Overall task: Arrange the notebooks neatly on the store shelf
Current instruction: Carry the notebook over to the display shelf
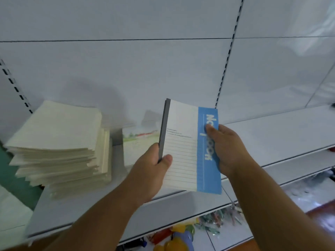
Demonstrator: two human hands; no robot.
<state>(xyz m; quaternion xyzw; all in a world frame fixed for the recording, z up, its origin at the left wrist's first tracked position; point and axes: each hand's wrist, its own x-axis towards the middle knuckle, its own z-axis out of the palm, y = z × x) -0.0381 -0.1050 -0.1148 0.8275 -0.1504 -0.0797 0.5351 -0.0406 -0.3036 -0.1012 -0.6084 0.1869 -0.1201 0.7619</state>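
Both hands grip notebook (183, 142): left hand (152, 171) pinches spine edge, right hand (226, 147) the blue edge. Light, bendy covers prob slick; hold by edges above shelf (272, 138) front edge.

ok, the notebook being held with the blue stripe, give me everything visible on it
The notebook is a thin softcover: white, ruled front, a few lines of small unreadable print, a dark grey spine on the left edge, and a blue band along the right edge lettered "NOTEBOOK" sideways. It looks like paper or card. Closed, cover toward the camera, slightly tilted, held above the shelf. The left hand grips the spine side, the right hand the blue band, thumb over the lettering.
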